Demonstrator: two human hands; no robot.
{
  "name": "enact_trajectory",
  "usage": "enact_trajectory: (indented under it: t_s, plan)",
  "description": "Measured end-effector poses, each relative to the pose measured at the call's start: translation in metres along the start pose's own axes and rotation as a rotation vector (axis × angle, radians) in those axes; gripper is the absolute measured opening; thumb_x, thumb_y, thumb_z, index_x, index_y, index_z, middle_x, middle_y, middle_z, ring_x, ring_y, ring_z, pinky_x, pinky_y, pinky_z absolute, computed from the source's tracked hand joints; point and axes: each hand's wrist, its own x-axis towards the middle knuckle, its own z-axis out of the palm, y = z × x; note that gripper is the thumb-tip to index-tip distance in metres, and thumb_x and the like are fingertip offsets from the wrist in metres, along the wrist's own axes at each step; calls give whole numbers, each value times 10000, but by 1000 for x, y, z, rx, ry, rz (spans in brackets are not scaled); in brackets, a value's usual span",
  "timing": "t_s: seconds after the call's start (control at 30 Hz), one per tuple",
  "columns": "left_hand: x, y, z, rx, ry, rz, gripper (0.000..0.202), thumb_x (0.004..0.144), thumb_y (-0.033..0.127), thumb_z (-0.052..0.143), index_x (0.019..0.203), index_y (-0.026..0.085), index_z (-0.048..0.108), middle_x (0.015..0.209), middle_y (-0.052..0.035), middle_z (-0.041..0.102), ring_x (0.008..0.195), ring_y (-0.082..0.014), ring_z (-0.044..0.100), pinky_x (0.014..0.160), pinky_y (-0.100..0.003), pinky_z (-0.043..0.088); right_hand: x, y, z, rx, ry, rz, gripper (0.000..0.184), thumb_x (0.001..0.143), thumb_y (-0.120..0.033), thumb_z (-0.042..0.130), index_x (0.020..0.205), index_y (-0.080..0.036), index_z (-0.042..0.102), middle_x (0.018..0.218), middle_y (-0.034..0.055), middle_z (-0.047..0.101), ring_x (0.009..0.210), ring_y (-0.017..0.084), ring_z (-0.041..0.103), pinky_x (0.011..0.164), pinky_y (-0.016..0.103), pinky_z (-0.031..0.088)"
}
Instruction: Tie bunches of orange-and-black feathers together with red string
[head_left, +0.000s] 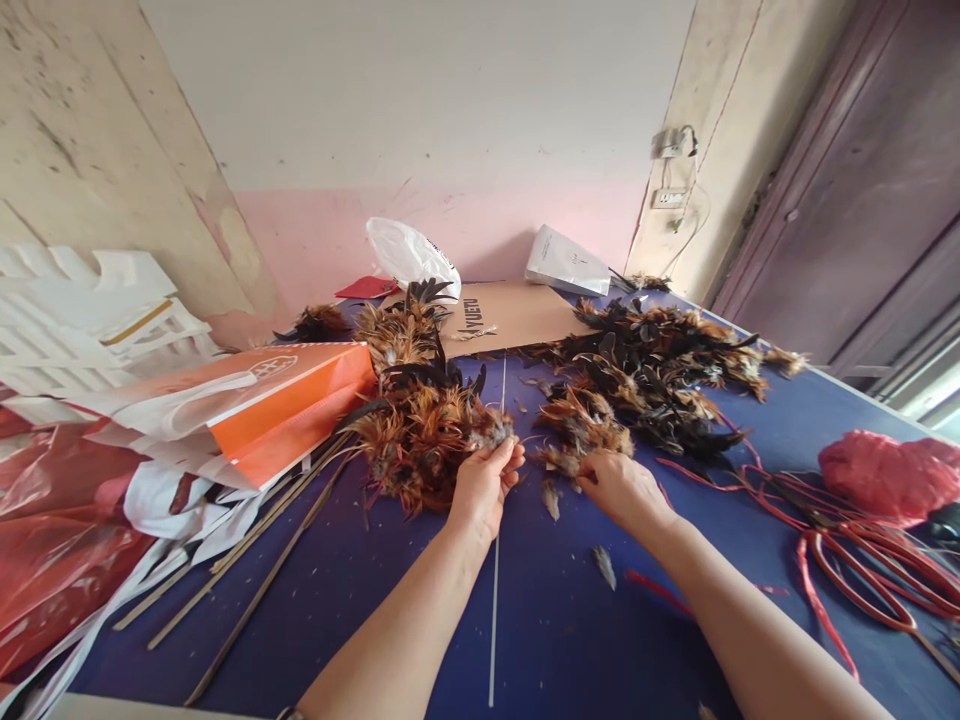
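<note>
The bench [585, 640] runs back to its far edge by the wall. The broad feather heap [660, 350] spreads towards its far right corner. Nearer, left of the centre line, sits the left feather bundle [420, 435]; just right of that line lies a small feather tuft [585, 425]. All this plumage should handle as very light, soft and springy, its vanes easily bent or shed; the bunched quill ends look the safest hold. The left hand [486, 480] has thumb and forefinger pinched together on the bundle's downy right side. The right hand [619, 490] curls at the tuft's near side; I cannot tell whether its fingers are clamped, as their tips are hidden.

Around them, an orange bag [285, 425] crowds the bundle from the left edge, a cardboard sheet [532, 320] lies towards the far edge, red cord [806, 585] tangles near the right edge, and a loose feather [603, 567] lies between the forearms.
</note>
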Motion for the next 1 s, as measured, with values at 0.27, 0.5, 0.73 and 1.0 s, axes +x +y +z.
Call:
enact_trajectory:
  t_s: [0.27,0.5,0.73,1.0]
  plan:
    - [-2,-6,0,5,-16,-93,157,631,186,694,765,109,663,723,-66,646,597,-89,585,453,-139,406,6,1,-4,709,27,194,238,666,-380,556,678,-156,637,492,-34,504,454,85,398,452,207,287]
    - [-8,-15,5,30,-93,-233,137,658,184,677,765,103,651,753,-80,664,588,-99,599,448,-151,422,1,-18,3,1112,0,204,288,657,-419,583,713,-138,614,453,-63,415,414,60,322,413,195,245]
    - [-13,-22,8,-31,-197,-242,93,654,157,680,705,89,643,643,-63,646,600,-115,611,502,-171,467,-8,-31,1,750,170,20,188,694,-304,526,689,-158,645,615,8,604,568,124,513,554,226,389]
    - [-16,-23,9,-89,-193,-196,146,575,154,736,672,89,648,626,-52,653,571,-110,602,587,-205,497,-14,-33,1,486,271,-191,169,745,-216,477,710,-181,638,689,21,586,627,126,533,602,225,395]
